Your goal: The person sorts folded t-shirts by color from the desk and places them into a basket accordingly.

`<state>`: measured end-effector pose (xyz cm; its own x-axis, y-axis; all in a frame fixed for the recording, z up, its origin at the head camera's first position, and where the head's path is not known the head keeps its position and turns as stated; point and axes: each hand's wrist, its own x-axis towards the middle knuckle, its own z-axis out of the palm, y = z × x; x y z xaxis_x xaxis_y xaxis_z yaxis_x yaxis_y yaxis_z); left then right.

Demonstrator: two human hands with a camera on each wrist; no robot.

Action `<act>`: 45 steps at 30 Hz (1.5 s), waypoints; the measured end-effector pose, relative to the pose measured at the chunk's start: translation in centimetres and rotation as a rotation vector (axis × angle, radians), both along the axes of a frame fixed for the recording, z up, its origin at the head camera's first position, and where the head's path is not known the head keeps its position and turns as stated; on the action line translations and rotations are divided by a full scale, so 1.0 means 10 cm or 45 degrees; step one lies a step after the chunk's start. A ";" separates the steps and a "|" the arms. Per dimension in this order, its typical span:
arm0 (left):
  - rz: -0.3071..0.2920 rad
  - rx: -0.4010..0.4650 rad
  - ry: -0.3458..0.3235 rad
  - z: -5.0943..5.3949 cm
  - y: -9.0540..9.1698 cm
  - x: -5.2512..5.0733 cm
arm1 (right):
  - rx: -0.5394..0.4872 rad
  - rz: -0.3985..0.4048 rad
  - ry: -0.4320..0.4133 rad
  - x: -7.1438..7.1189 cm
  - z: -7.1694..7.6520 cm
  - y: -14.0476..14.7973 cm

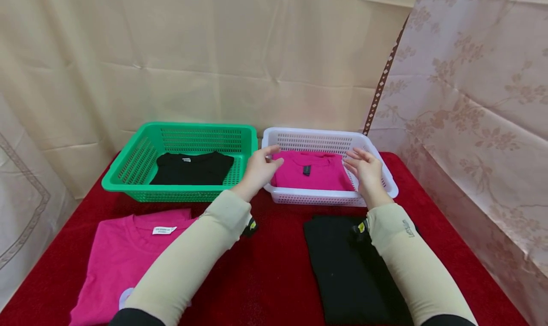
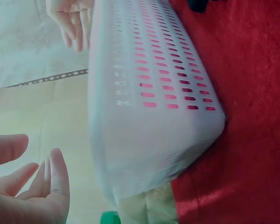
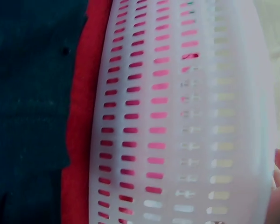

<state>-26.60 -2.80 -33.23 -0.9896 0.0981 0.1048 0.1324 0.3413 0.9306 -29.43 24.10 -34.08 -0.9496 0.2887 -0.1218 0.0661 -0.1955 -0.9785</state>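
a bright pink folded t-shirt with a dark neck label (image 1: 325,176) lies inside a white rectangular perforated plastic basket (image 1: 321,193). the left hand (image 1: 260,170) is at the shirt's nine o'clock, fingers parted and slightly bent, holding nothing. the right hand (image 1: 368,171) is at three o'clock, its fingers loosely extended and likewise holding nothing; whether it touches the rim i cannot tell. at the white basket's nine o'clock stands a green rectangular perforated plastic basket (image 1: 171,188) with a black folded t-shirt (image 1: 194,169) inside. a black folded garment (image 1: 342,273) lies at the white basket's six o'clock on the red cloth-covered tabletop (image 1: 257,288).
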 end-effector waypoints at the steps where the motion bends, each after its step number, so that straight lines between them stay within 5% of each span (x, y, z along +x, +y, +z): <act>1: -0.001 0.024 0.001 0.01 -0.01 0.01 | -0.016 0.006 0.005 0.01 0.01 0.00; 13: -0.015 0.251 -0.034 0.08 -0.23 0.21 | -0.159 0.229 0.180 0.25 0.08 -0.13; 31: -0.118 0.050 0.068 0.07 -0.69 0.63 | -0.166 0.405 0.247 0.54 0.01 -0.54; 45: -0.020 -0.007 0.122 -0.04 -1.02 0.98 | -0.222 0.500 0.258 0.83 -0.20 -0.76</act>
<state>-16.83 -12.99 -33.59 -0.9735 0.1141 0.1981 0.2258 0.3439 0.9115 -21.18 16.51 -36.07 -0.9925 -0.1052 0.0626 -0.0211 -0.3564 -0.9341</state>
